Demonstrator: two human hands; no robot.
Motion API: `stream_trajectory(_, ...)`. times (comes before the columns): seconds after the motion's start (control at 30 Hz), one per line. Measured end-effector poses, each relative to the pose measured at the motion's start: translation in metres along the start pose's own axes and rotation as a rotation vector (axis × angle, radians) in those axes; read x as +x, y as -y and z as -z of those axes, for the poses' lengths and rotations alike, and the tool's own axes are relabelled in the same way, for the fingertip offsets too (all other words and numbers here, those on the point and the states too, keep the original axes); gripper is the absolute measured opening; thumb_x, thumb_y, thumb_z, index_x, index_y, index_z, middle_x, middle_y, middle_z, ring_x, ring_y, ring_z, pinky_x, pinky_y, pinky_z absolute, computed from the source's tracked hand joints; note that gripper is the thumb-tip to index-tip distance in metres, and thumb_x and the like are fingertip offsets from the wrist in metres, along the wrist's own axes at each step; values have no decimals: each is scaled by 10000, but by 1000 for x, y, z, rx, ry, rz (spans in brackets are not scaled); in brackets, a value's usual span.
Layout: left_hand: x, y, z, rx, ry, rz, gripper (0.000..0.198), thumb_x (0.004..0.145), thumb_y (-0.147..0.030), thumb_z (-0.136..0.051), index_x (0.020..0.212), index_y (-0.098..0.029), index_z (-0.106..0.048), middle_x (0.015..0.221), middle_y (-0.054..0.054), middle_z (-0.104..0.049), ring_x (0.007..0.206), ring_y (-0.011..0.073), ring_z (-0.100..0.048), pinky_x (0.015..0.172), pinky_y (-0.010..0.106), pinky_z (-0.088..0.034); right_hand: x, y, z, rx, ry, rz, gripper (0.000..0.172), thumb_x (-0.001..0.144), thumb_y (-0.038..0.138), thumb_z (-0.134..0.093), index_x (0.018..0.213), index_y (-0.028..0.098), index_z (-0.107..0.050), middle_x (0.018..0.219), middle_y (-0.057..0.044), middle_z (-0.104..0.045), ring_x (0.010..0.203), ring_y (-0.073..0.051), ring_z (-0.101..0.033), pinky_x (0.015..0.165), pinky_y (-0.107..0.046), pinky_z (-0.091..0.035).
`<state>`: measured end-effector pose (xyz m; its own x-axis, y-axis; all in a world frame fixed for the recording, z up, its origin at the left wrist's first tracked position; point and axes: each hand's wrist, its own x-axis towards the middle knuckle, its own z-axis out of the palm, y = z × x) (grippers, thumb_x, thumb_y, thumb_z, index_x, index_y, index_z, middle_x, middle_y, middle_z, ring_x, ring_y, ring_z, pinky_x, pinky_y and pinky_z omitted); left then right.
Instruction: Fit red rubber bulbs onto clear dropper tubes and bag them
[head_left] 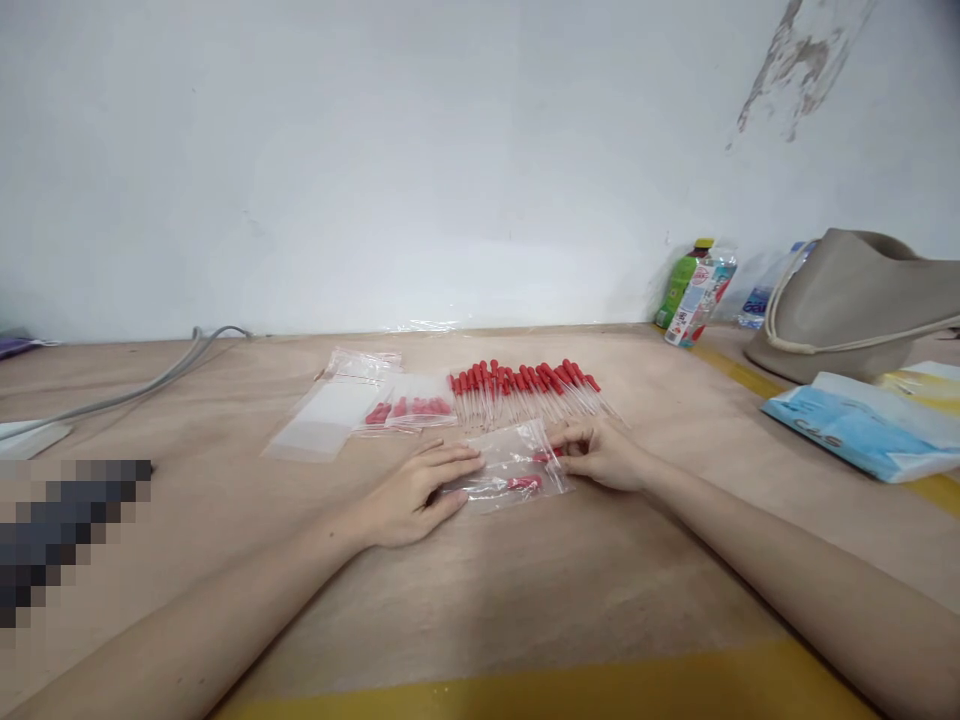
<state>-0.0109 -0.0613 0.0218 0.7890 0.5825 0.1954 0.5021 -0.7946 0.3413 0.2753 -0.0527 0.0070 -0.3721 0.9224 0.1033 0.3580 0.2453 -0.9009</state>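
Observation:
In front of me on the table lies a clear zip bag (491, 470). One dropper with a red rubber bulb (524, 483) is inside it. My left hand (427, 490) rests on the bag's left end, fingers stretched out and thumb apart from them. At the right end, my right hand (600, 455) pinches another red-bulbed dropper (546, 457), whose bulb shows at the bag's mouth. Behind both hands is a row of loose glass droppers (525, 385), red bulbs pointing away. Left of that row lie filled bags of droppers (420, 408) and flat unused-looking bags (319, 415).
A grey cable (172, 370) runs across the left side. To the right are a bottle and a carton (697, 300), a grey-beige bag with a cord (862, 300) and a blue-and-white package (862, 425). A white wall (450, 180) bounds the table's back.

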Motion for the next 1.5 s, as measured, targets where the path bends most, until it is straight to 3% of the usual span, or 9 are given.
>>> stream_trajectory(0.2,1,1,-1,-26,-12,-25,401,872,-344,-441,1267,-271,-448,1323,38,-451,1238,213,-381,1040,434,-292,-5,8,-12,-11,34,47,366,616,417,-692,843,130,-685,479,63,-409,436,-43,-296,415,-190,-235)
stream_trajectory(0.4,1,1,-3,-14,-20,-33,410,860,-346,-464,1260,-258,-458,1316,51,-458,1228,215,-394,1038,439,-297,-7,4,-17,43,50,83,308,660,382,-662,857,145,-679,595,22,-546,497,-66,-425,458,-194,-331)
stream_trajectory(0.6,1,-1,-1,-13,-14,-17,404,857,-348,-464,1252,-262,-466,1311,50,-463,1223,212,-400,1031,438,-311,-5,8,-24,162,-52,1,257,608,391,-696,742,173,-674,643,7,-621,605,-124,-560,531,-228,-434)
stream_trajectory(0.87,1,-1,-1,15,-32,-8,517,841,-348,-480,1331,-247,-346,1347,53,-416,1251,217,-354,1036,438,-303,-7,13,-23,334,-47,-95,326,549,340,-740,801,156,-645,716,-18,-663,707,-134,-614,648,-246,-477)
stream_trajectory(1.07,0,0,0,35,19,-3,489,843,-373,-473,1309,-255,-386,1372,45,-384,1275,221,-319,1057,451,-260,-6,10,-25,218,22,-45,263,598,341,-701,776,154,-652,728,-19,-662,661,-119,-596,601,-231,-459)
stream_trajectory(1.13,0,-1,1,40,29,-7,487,840,-366,-478,1307,-262,-389,1377,48,-375,1280,233,-311,1056,470,-248,-5,8,-25,172,-26,-36,236,623,337,-679,770,156,-647,716,-18,-657,658,-123,-591,600,-235,-453)
stream_trajectory(1.3,1,-4,4,30,26,-16,547,830,-339,-490,1344,-259,-320,1409,49,-317,1309,248,-245,1068,489,-204,-1,3,-17,-32,-323,-9,179,681,317,-606,762,159,-631,683,-12,-632,597,-120,-547,555,-237,-421)
stream_trajectory(1.5,0,-2,1,48,-63,78,668,781,-326,-529,1371,-183,-250,1411,99,-304,1305,284,-236,1061,500,-216,3,7,-11,-336,-453,33,174,727,299,-540,794,175,-641,692,-14,-628,603,-131,-532,584,-256,-415)
